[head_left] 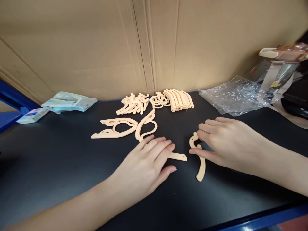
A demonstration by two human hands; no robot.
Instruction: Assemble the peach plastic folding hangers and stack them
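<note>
My left hand lies palm down, its fingers stretched out over a cream plastic hanger arm; one end with a small hole sticks out beyond the fingers. To the right, my right hand has its thumb and fingers closed around a curved, hook-shaped cream piece, partly hidden by the fingers. Just beyond my left hand, a folding hanger piece with a loop reaches under or beside the fingertips; which, I cannot tell. Left of it rests another folding hanger with curved arms.
At the back are a pile of curved pieces, ring-shaped pieces and a row of stacked arms. Tissue packs lie far left. Clear plastic bag and a strapped bottle occupy the right; cardboard stands behind.
</note>
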